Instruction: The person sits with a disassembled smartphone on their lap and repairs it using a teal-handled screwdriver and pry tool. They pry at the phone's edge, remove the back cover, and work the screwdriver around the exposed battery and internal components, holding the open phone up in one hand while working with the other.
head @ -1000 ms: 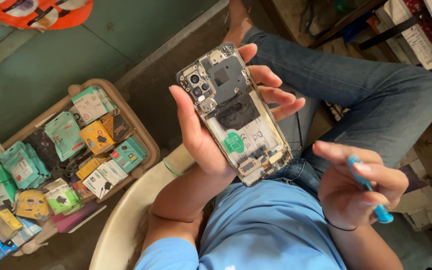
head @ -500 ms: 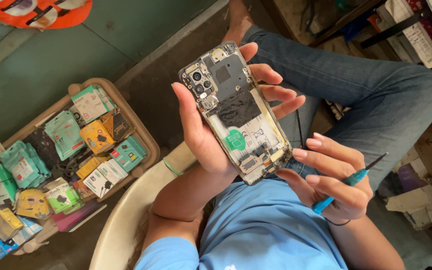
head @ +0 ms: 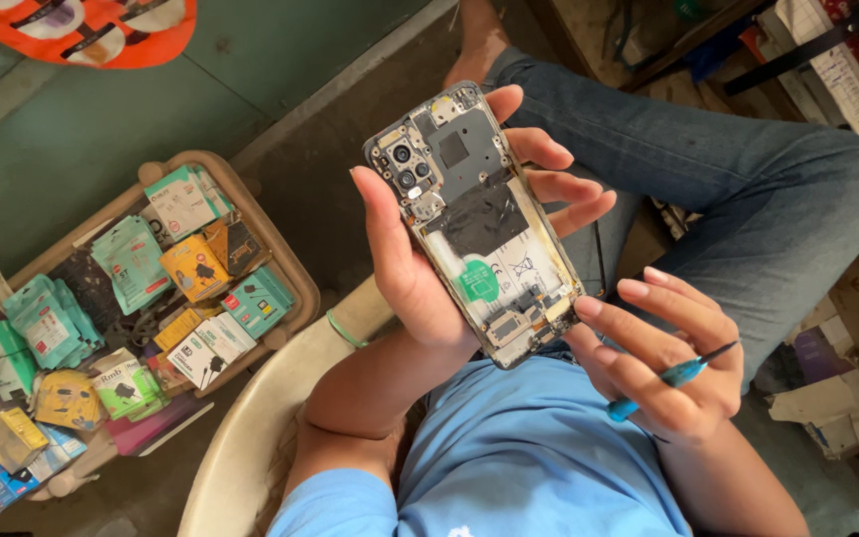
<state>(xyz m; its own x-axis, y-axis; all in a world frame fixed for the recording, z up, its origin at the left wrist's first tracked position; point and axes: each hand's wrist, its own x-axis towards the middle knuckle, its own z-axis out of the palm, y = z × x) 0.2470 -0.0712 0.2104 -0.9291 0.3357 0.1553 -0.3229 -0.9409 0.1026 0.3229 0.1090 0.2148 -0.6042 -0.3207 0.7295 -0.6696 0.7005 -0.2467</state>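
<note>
The left hand (head: 405,273) grips the opened phone (head: 476,224), long axis tilted up-left. The right hand (head: 663,363) touches its lower end, fingers (head: 648,343) pinching a blue screwdriver (head: 673,378).

Opened-up phone (head: 479,224) with the back cover off, so board, camera cluster and battery are showing. It's tilted, camera end up. The blue-handled screwdriver (head: 670,378) sits just right of its bottom edge.

Light blue short-sleeved shirt (head: 539,452); dark blue jeans (head: 748,189); thin green band (head: 346,331) at the left wrist.
</note>
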